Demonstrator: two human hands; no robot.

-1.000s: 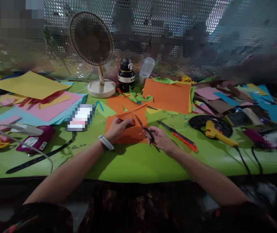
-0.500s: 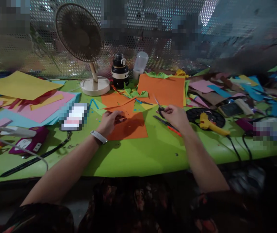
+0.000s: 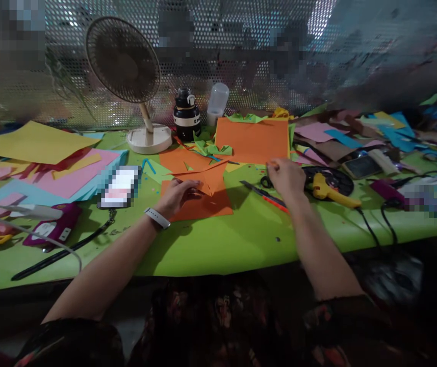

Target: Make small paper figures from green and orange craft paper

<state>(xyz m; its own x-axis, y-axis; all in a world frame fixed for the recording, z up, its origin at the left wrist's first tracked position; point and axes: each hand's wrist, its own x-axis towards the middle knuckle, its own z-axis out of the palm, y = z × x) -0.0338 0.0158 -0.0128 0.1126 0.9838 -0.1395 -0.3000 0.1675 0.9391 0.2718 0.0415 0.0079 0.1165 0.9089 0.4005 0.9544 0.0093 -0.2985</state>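
My left hand, with a white band at the wrist, is closed on a cut and folded piece of orange paper. Under that piece lies a flat orange sheet on the green tabletop. To the right, my right hand has its fingers curled together, with a small orange patch at the tips that I cannot make out. Dark scissor handles show just beside and below its fingers; the blades are not visible. A slim black and red tool lies close to that hand.
A fan, a black bottle and an orange sheet stack stand or lie behind. A phone and coloured paper are on the left. A yellow glue gun with a cord lies right.
My right hand has moved slightly right, and the scissors no longer point up from its fingers. The orange piece in my left hand shows more openly, raised and turned.
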